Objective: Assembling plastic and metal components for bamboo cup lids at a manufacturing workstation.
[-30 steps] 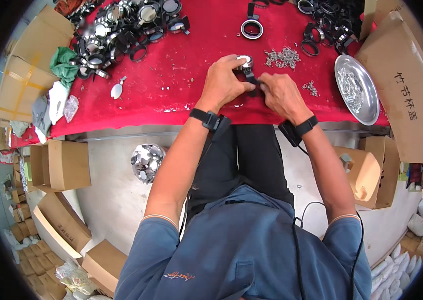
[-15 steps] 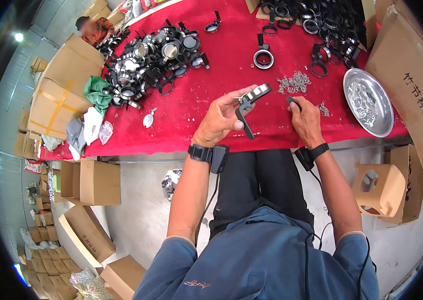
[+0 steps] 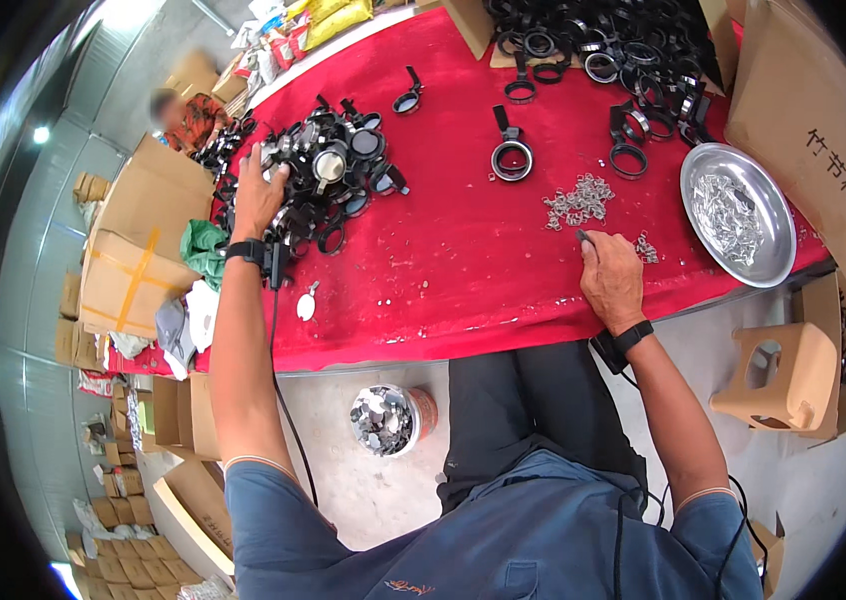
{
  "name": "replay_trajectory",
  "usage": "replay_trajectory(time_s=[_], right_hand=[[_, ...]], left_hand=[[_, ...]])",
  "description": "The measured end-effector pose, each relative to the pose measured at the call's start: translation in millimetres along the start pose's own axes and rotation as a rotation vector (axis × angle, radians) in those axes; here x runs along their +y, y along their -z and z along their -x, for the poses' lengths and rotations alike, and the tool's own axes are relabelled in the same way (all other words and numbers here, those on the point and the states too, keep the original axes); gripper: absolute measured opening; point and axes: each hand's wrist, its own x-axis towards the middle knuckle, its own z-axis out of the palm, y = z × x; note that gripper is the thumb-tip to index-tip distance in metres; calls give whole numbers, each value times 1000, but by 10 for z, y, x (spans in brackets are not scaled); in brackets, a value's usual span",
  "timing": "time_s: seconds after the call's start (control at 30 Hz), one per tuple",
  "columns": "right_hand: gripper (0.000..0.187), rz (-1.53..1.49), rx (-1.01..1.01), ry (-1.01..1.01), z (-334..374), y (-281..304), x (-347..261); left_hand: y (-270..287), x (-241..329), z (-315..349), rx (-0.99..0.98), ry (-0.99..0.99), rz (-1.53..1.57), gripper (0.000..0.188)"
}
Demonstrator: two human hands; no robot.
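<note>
My left hand (image 3: 259,200) reaches over a heap of black and silver ring-shaped lids (image 3: 331,168) with upright tabs. Its thumb and fingers are spread among the nearest lids, touching them; the fingertips are partly hidden. Close to the table's front edge, my right hand (image 3: 611,280) pinches a small dark grey piece (image 3: 584,236) whose shape is mostly covered. Beyond that hand lies a scatter of small metal clips (image 3: 581,202), with a smaller cluster of clips (image 3: 647,248) to its right. A single ring lid (image 3: 511,160) with a black tab lies farther back.
An oval metal tray (image 3: 791,235) of shiny pieces is at right, against a tall carton (image 3: 813,130). More black rings (image 3: 643,75) pile up behind. A bucket of scraps (image 3: 388,420) stands below the table, a plastic stool (image 3: 778,375) at right. Another person (image 3: 188,122) sits far left.
My left hand has moved left and away to the heap; the ring lid it held is no longer distinguishable. My right hand still pinches the dark piece. The whole view has shifted.
</note>
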Motion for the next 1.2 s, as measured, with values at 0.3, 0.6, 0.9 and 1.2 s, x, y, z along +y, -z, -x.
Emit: replay_trajectory(time_s=[0.3, 0.6, 0.9, 1.2], right_hand=[[17, 13, 15, -33, 71, 66, 157], [35, 6, -39, 9, 68, 65, 149], [40, 182, 104, -107, 49, 19, 181], [40, -228, 54, -83, -84, 406, -443]], left_hand=[[-1244, 2541, 296, -63, -198, 303, 71], [-1731, 3678, 645, -345, 1, 198, 82], [-1200, 3077, 830, -540, 480, 1379, 55], [-369, 2487, 1774, -875, 29, 1007, 82]])
